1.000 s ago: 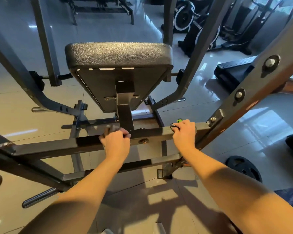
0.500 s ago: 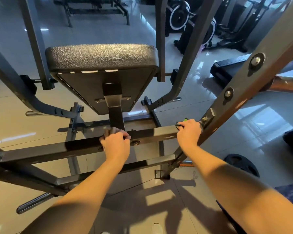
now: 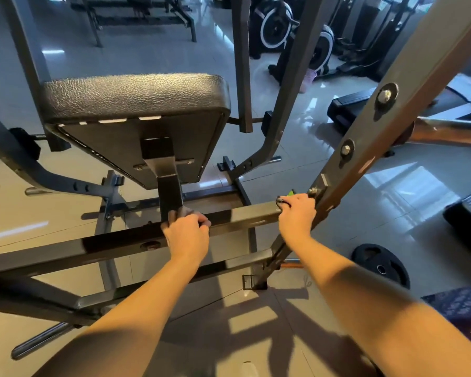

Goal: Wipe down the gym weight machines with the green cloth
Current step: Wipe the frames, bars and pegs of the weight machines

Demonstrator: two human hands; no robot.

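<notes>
Right hand [image 3: 297,213] presses gripped cloth [image 3: 291,193] on bar [image 3: 245,217] end to wipe; left hand [image 3: 186,229] grips bar, probably bracing.

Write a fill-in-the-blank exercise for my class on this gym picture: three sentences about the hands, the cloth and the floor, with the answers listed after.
1. The cloth bunched under the right hand is ____ in colour.
2. Counting the left hand, the number of hands gripping the crossbar is ____.
3. The weight plate lying on the floor is ____ in colour.

Missing words: green; two; black.
</notes>
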